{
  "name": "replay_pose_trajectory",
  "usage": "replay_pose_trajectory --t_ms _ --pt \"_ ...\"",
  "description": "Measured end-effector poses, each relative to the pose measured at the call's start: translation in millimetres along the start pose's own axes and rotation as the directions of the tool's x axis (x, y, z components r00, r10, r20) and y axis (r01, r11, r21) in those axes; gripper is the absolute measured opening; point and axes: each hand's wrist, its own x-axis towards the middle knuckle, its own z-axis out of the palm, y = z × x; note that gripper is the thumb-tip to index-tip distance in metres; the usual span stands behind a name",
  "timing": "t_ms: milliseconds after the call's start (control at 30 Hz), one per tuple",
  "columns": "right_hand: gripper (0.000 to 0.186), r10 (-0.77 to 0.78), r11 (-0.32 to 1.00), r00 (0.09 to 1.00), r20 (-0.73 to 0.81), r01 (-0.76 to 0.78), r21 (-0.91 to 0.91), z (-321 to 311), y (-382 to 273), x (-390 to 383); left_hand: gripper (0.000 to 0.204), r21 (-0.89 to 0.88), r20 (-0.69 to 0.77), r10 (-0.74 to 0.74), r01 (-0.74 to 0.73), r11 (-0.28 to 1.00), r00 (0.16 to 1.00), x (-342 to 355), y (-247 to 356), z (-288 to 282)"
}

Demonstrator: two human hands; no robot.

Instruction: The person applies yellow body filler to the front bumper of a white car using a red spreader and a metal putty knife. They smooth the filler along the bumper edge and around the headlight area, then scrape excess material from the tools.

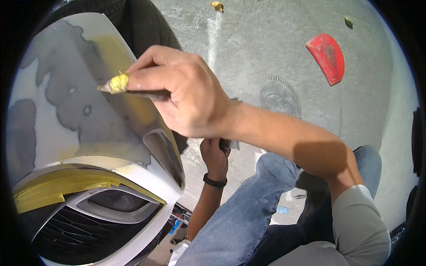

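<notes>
My right hand (186, 93) is closed round a thin dark tool (151, 94), seen nearly edge-on. A yellow putty-like lump (118, 83) sits at its end, beside my fingertips. Its exact kind does not show. The tip hovers in front of a car bumper (57, 128) at the left; whether it touches cannot be told. The bumper has white, grey and yellowish sanded patches. Below my right wrist, my left hand (215, 155), with a dark wristband, grips a flat grey plate (233, 144). My right hand and wrist hide most of that plate.
Yellow masking tape (57, 195) borders the bumper's dark grille (75, 230). A black tyre (106, 11) is at the upper left. On the concrete floor lie a red curved piece (329, 57) and a dry leaf (217, 6). A dusty shoe (279, 97) and my bent jeans-clad knee (275, 170) are close by.
</notes>
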Motion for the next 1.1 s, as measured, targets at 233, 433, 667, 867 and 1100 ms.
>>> replay_pose_trajectory --t_ms 233,433,667,867,1100 --pt "0.026 0.102 0.993 0.994 -0.024 -0.104 -0.060 8.0 -36.4 -55.7 0.054 -0.181 0.345 0.059 0.005 0.984 0.937 -8.4 -41.4 -52.2" --pt "0.028 0.126 0.992 0.991 -0.036 -0.127 -0.008 9.8 -45.7 -79.6 0.034 -0.189 0.312 0.017 0.045 0.981 0.950 -22.9 -47.1 -64.9" --pt "0.031 0.163 0.987 0.986 0.028 -0.163 0.011 -31.7 -19.6 -50.0 0.022 -0.056 0.199 0.063 -0.053 0.997 0.978 -6.9 -12.2 -29.5" --pt "0.031 0.175 0.957 0.981 0.085 -0.149 -0.248 -43.4 34.2 29.0 0.025 -0.002 -0.061 -0.152 0.152 0.988 0.987 -8.1 14.2 0.3" --pt "0.039 0.127 0.976 0.973 0.194 -0.089 -0.196 -15.5 51.4 95.5 0.024 -0.047 -0.063 -0.173 0.170 0.984 0.983 -0.9 25.7 6.6"
